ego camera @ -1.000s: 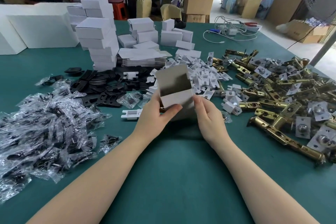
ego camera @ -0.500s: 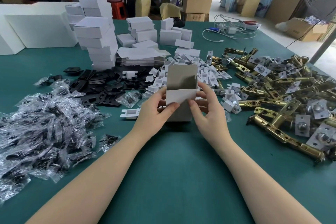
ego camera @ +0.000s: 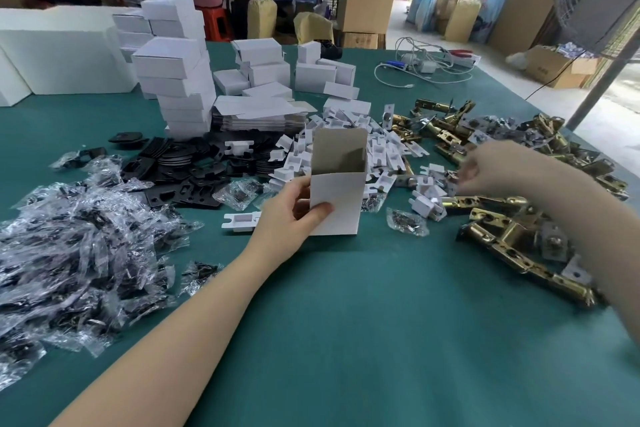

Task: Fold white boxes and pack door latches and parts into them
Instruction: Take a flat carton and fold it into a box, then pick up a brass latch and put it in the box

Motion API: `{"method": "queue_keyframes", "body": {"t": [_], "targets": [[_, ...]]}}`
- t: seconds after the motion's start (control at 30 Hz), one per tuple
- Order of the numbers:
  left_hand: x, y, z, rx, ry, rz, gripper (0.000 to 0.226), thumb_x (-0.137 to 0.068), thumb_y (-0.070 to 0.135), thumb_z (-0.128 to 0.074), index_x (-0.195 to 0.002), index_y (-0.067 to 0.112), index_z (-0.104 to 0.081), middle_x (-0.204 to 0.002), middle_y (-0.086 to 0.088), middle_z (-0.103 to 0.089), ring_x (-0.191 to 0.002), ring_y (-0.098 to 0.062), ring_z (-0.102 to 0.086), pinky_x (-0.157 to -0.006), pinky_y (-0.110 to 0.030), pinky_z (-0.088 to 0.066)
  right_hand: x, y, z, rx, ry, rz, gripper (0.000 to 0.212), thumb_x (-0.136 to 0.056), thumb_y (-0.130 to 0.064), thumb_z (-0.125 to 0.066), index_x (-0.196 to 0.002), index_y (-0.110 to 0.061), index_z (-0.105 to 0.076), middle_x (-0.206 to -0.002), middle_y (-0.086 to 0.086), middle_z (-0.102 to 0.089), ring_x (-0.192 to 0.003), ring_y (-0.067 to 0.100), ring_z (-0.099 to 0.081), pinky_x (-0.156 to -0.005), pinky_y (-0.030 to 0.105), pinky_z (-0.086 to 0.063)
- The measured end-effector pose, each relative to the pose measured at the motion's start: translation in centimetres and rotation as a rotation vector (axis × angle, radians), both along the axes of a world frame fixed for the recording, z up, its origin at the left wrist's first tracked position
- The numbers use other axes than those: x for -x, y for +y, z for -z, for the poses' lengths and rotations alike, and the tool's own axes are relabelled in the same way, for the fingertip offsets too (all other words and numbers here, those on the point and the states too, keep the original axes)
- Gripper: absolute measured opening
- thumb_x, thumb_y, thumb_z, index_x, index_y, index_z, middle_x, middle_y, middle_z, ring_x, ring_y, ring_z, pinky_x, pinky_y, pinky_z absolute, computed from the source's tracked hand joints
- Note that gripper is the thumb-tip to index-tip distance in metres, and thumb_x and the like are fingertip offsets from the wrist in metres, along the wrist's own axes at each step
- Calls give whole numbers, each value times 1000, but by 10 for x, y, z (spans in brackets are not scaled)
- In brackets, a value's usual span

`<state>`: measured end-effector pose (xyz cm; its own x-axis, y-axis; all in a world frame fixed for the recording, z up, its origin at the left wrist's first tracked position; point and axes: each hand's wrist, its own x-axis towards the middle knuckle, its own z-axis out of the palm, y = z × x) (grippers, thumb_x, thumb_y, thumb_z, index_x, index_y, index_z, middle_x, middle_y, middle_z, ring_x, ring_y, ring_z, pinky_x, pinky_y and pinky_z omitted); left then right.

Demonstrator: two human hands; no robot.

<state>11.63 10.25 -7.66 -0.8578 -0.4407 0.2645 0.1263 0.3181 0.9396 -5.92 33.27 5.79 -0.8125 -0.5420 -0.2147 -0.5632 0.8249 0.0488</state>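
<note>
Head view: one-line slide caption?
Left hand holds an open white box upright while right hand reaches toward brass door latches.

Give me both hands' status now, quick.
Left hand: closed on the upright white box, thumb across its front.
Right hand: over the white plastic parts and brass latches; blurred, so open or closed cannot be told.

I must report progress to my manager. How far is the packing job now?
Done: closed white boxes stand stacked at the back. In hand: the left hand holds one open box upright, apparently empty; the blurred right hand reaches into the parts. Left: a big pile of brass latches, bagged screws, black plates and flat boxes.
</note>
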Motion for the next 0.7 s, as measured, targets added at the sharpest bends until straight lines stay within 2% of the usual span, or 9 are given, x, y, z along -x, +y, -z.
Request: {"method": "queue_keyframes", "body": {"t": [0.07, 0.2, 0.27, 0.37, 0.43, 0.5, 0.57, 0.63, 0.7], "targets": [[0, 0, 0, -5, -1, 1, 40, -77, 47, -68, -115, 45, -57, -108, 21, -70, -97, -5, -69, -79, -16, -52, -6, 10, 0, -204, -47, 15, 15, -85, -38, -72, -82, -27, -63, -96, -6, -69, -86, 10, -62, -88, 28, -55], [-2, 0, 1, -3, -9, 4, 39, -80, 37, -69, -117, 37, -57, -106, 23, -70, -96, -3, -68, -75, -12, -50, -32, 43, 14, -193, 87, 50, 23, -81, -50, -73, -83, -29, -63, -82, -13, -65, -75, 5, -62, -73, 28, -59], [-3, 0, 1, 3, -18, 2, 40, -82, 35, -69, -120, 34, -58, -106, 24, -70, -96, -1, -68, -74, -11, -49, -49, 66, 28, -222, 193, 55, 27, -81, -54, -69, -91, -33, -58, -87, -16, -59, -79, 5, -59, -73, 27, -55], [-4, -1, 2, 16, -30, -8, 39, -87, 27, -71, -124, 28, -57, -106, 25, -69, -96, 0, -67, -75, -10, -48, -68, 96, 52, -250, 298, 50, 28, -85, -44, -63, -98, -33, -41, -96, -14, -57, -88, 11, -58, -62, 26, -51], [-4, -1, 2, 27, -39, -19, 38, -89, 24, -70, -125, 27, -57, -106, 27, -68, -97, 2, -66, -76, -9, -48, -72, 106, 63, -237, 368, 46, 26, -87, -38, -59, -97, -32, -36, -91, -13, -58, -87, 13, -59, -55, 26, -44], [-4, 0, 2, 43, -46, -27, 37, -90, 23, -70, -124, 28, -56, -106, 29, -68, -96, 4, -66, -75, -8, -47, -71, 110, 69, -188, 423, 33, 21, -88, -40, -58, -95, -31, -39, -87, -14, -60, -83, 12, -61, -52, 26, -38], [-4, 1, 1, 52, -54, -31, 36, -90, 24, -70, -123, 30, -56, -105, 30, -68, -95, 5, -66, -75, -8, -48, -67, 113, 70, -61, 388, 33, 19, -87, -42, -60, -96, -32, -46, -88, -13, -62, -82, 14, -62, -55, 26, -45], [-5, 1, 1, 51, -60, -34, 37, -90, 26, -70, -123, 30, -56, -104, 30, -68, -95, 5, -66, -74, -8, -48, -63, 113, 68, 123, 286, 37, 19, -85, -39, -67, -96, -31, -54, -86, -11, -63, -80, 17, -63, -62, 33, -54], [-4, 1, 0, 45, -57, -36, 38, -90, 26, -70, -125, 28, -56, -105, 28, -68, -95, 4, -66, -74, -9, -48, -61, 110, 66, 258, 247, -1, 19, -81, -34, -74, -92, -31, -59, -85, -10, -62, -79, 17, -62, -65, 39, -56]]}}
